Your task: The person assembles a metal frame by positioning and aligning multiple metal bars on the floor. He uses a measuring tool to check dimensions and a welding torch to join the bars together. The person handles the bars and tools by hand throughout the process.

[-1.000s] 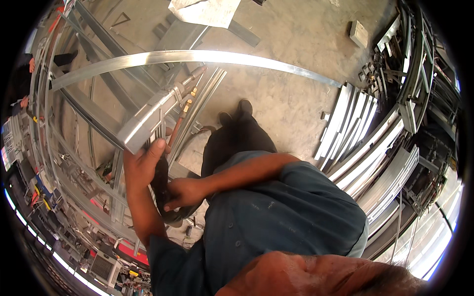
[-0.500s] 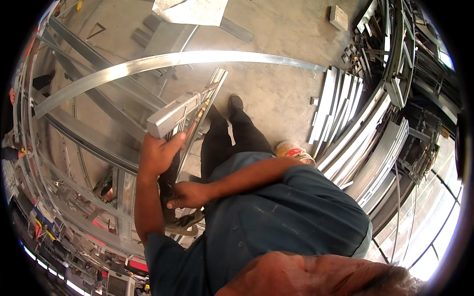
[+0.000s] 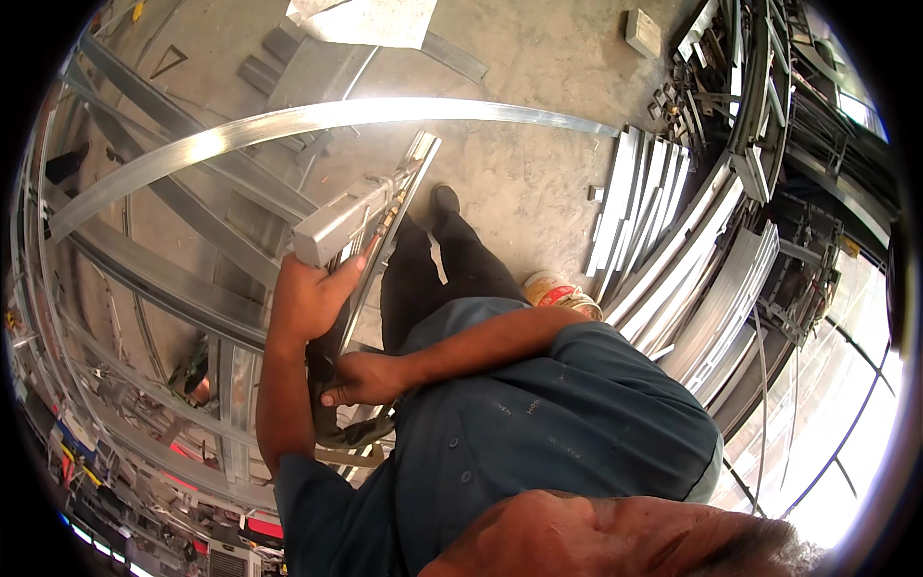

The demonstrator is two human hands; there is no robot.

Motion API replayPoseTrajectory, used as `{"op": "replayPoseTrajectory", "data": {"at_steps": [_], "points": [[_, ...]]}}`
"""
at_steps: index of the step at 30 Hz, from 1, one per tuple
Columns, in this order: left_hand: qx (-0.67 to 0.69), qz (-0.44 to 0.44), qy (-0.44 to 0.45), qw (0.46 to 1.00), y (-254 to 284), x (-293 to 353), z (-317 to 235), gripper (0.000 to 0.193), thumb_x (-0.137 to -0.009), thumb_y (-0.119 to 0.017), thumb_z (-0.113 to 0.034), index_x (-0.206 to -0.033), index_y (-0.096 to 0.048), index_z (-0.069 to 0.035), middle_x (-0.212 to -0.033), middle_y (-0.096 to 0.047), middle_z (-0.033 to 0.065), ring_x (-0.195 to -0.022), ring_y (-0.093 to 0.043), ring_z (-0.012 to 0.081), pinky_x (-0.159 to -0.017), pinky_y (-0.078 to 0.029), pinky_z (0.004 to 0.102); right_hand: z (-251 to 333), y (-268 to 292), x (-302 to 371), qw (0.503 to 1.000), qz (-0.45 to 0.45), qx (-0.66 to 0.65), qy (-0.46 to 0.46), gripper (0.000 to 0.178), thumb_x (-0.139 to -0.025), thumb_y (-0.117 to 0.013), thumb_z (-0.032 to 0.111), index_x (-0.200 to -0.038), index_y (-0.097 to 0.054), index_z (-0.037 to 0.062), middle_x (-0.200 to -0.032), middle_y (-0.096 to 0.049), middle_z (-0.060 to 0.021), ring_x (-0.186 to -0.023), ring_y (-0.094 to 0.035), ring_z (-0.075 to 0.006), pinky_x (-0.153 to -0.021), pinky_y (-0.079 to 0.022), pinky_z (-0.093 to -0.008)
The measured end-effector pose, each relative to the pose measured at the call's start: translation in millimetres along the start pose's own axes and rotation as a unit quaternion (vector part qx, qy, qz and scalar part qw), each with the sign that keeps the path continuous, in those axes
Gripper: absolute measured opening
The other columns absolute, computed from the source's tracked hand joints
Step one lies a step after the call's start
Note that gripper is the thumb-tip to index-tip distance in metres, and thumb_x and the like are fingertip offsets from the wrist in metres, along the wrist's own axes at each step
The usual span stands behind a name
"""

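Observation:
My left hand (image 3: 312, 298) is wrapped round the near end of a grey metal box profile (image 3: 336, 223), its thumb along the side and its other fingers hidden. Narrow metal strips (image 3: 409, 183) lie against the profile and run away with it, tied near the far end. Closer to my body, my right hand (image 3: 370, 379) is closed beside a dark, long piece (image 3: 327, 351) below the profile. What its fingers hold is hidden. A long bright metal strip (image 3: 385, 111) crosses beyond both hands, apart from them.
Grey metal beams (image 3: 183, 288) form a frame on my left. Several pale profiles (image 3: 639, 197) lie stacked on the right, near a bucket (image 3: 558, 292). A white sheet (image 3: 370, 19) and a small block (image 3: 642, 34) lie farther off on the concrete floor.
The whole view has shifted slightly, so surroundings sit a little farther left. Both hands keep nearly the same place and grip, and the metal profile stays in my left hand.

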State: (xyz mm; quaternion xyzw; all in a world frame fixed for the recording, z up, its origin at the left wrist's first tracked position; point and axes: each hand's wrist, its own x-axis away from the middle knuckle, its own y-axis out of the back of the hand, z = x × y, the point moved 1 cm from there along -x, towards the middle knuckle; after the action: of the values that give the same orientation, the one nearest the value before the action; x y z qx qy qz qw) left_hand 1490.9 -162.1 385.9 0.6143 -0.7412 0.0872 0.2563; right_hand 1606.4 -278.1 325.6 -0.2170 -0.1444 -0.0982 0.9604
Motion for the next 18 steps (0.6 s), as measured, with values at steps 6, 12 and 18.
{"op": "replayPoseTrajectory", "data": {"at_steps": [6,12,18], "points": [[-0.022,-0.006,0.01,1.0,-4.3,1.8,-8.4,0.029,-0.088,-0.068,-0.016,-0.112,-0.07,0.001,-0.088,-0.073,0.0154,-0.079,-0.068,0.017,-0.074,-0.052,0.0337,14.7,5.2,6.5,1.0,0.003,-0.028,0.004,0.065,-0.097,-0.055,0.056,-0.115,-0.057,-0.0057,-0.1,-0.067,-0.0255,-0.098,-0.066,-0.0364,-0.084,-0.05,-0.0441],[-0.039,-0.001,0.03,0.999,-7.7,1.4,-15.4,0.029,-0.088,-0.069,-0.017,-0.113,-0.071,-0.002,-0.085,-0.072,0.0149,-0.076,-0.065,0.0148,-0.072,-0.051,0.0335,-0.2,-1.4,2.8,0.996,-0.018,-0.056,0.07,0.061,-0.098,-0.056,0.053,-0.119,-0.055,-0.0041,-0.106,-0.067,-0.0236,-0.102,-0.065,-0.0349,-0.088,-0.049,-0.0438],[-0.043,0.004,0.013,0.999,-6.2,0.4,-15.1,0.029,-0.088,-0.069,-0.017,-0.113,-0.071,-0.001,-0.085,-0.072,0.0144,-0.075,-0.064,0.0146,-0.071,-0.051,0.034,15.8,7.8,8.0,0.999,0.004,-0.04,0.0,0.063,-0.097,-0.057,0.054,-0.12,-0.054,-0.0043,-0.106,-0.066,-0.0244,-0.102,-0.065,-0.0358,-0.088,-0.049,-0.044]]}}
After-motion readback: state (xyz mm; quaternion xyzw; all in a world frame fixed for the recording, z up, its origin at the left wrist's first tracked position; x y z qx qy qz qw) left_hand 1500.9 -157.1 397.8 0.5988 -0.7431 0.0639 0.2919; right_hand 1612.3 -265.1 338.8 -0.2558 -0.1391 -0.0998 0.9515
